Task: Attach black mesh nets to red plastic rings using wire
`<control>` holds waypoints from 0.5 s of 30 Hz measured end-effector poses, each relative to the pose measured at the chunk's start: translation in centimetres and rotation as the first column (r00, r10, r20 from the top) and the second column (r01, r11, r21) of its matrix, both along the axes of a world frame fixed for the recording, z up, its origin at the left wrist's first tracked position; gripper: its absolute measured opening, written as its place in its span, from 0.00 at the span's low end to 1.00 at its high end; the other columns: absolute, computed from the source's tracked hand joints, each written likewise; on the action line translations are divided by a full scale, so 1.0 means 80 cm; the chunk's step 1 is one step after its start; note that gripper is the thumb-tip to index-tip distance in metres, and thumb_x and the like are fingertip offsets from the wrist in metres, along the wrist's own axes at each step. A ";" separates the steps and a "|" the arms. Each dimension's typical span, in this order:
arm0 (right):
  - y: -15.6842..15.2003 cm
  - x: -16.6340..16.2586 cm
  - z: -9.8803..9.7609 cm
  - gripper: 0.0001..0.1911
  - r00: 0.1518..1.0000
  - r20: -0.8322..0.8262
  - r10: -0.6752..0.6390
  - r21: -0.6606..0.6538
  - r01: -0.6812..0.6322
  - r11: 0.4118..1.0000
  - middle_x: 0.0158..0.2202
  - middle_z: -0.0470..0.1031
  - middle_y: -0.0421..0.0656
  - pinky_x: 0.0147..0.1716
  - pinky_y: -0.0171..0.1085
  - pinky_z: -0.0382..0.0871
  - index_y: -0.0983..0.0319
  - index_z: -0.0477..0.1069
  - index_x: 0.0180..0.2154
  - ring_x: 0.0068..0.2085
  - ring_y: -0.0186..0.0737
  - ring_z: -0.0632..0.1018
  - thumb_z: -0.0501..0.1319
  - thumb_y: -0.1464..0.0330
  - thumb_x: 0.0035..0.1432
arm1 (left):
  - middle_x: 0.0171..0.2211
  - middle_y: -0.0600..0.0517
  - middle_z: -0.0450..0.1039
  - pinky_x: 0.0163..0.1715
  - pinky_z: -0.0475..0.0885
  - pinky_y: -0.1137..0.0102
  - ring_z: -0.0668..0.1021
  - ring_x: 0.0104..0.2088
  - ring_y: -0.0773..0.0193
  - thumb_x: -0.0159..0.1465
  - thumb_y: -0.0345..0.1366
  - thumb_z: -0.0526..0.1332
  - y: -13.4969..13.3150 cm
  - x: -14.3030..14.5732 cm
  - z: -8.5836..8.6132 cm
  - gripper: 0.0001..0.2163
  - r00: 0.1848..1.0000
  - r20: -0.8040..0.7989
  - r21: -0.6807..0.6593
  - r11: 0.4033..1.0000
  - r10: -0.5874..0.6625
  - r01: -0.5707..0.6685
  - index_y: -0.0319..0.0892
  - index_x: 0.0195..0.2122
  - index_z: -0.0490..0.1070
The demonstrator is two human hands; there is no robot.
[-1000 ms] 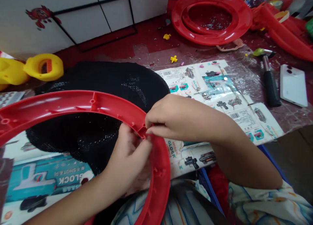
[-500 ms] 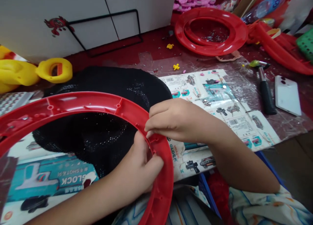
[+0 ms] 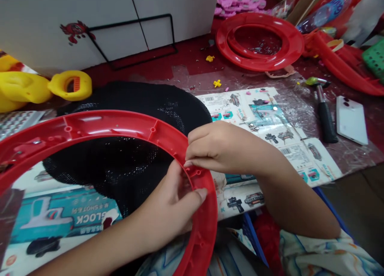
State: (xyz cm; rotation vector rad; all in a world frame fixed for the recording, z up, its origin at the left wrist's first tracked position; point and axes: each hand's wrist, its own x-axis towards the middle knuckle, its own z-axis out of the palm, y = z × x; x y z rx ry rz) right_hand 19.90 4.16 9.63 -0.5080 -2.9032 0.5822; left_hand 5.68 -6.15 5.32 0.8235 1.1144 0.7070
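A large red plastic ring point(image 3: 108, 126) lies hollow side up, showing ribs and screw posts. My left hand point(image 3: 172, 206) is closed around its right side, with the thumb lying across the channel. My right hand point(image 3: 217, 148) is pinched at the same part of the ring, fingertips down in the channel near the inner rim. Whatever those fingertips hold, if anything, is hidden. Below the ring is a piece of black mesh fabric point(image 3: 168, 104), partly bunched, over printed cardboard point(image 3: 300, 160).
Behind stand a white board point(image 3: 105, 8) and a yellow plastic toy part point(image 3: 70, 85). At the right are a hammer point(image 3: 325, 116), a white phone point(image 3: 351, 120) and more red rings point(image 3: 288, 48). Pink pieces point(image 3: 240, 2) are heaped at the back. Small yellow bits point(image 3: 217, 83) lie scattered.
The red ring and both hands have shifted slightly right in view. My left thumb has stretched further across the channel. My right hand keeps its pinch at the ring.
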 end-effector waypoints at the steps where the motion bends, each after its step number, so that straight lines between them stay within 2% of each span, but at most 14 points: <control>1: -0.001 -0.001 0.001 0.11 0.999 0.040 0.004 -0.003 -0.004 1.000 0.28 0.73 0.41 0.30 0.32 0.60 0.66 0.76 0.28 0.29 0.31 0.70 0.58 0.74 0.60 | 0.31 0.53 0.71 0.26 0.71 0.69 0.75 0.30 0.62 0.59 0.37 0.60 0.002 0.002 0.000 0.13 0.998 -0.001 0.014 0.998 0.057 -0.057 0.45 0.44 0.62; 4: -0.003 -0.005 0.001 0.10 0.995 0.102 -0.024 -0.012 0.025 1.000 0.28 0.73 0.41 0.29 0.32 0.59 0.65 0.76 0.28 0.29 0.31 0.70 0.58 0.73 0.60 | 0.30 0.53 0.72 0.28 0.71 0.69 0.75 0.31 0.63 0.59 0.38 0.60 0.007 0.004 -0.004 0.10 0.974 -0.058 0.099 0.972 0.218 -0.211 0.44 0.40 0.63; 6: -0.005 -0.005 0.001 0.10 0.993 0.090 -0.073 0.011 0.073 0.997 0.27 0.72 0.40 0.28 0.32 0.57 0.65 0.76 0.30 0.28 0.32 0.69 0.58 0.70 0.61 | 0.31 0.54 0.72 0.30 0.71 0.69 0.75 0.30 0.64 0.61 0.38 0.60 0.008 0.001 -0.010 0.10 0.961 -0.086 0.160 0.956 0.263 -0.247 0.44 0.41 0.62; 10: -0.004 0.003 0.003 0.10 0.998 0.004 -0.069 0.084 0.068 0.994 0.26 0.69 0.39 0.27 0.32 0.55 0.65 0.75 0.32 0.29 0.32 0.68 0.57 0.71 0.62 | 0.36 0.55 0.71 0.35 0.70 0.69 0.75 0.36 0.64 0.63 0.37 0.58 0.010 -0.008 -0.018 0.08 0.955 -0.144 0.237 0.946 0.260 -0.222 0.44 0.41 0.61; 15: -0.006 0.010 0.005 0.13 0.997 -0.072 -0.040 0.195 0.053 0.979 0.31 0.68 0.42 0.29 0.32 0.58 0.66 0.72 0.33 0.31 0.33 0.66 0.50 0.74 0.63 | 0.43 0.52 0.69 0.44 0.69 0.66 0.72 0.45 0.61 0.63 0.37 0.58 0.004 -0.013 -0.022 0.11 0.966 -0.198 0.266 0.958 0.166 -0.110 0.44 0.46 0.61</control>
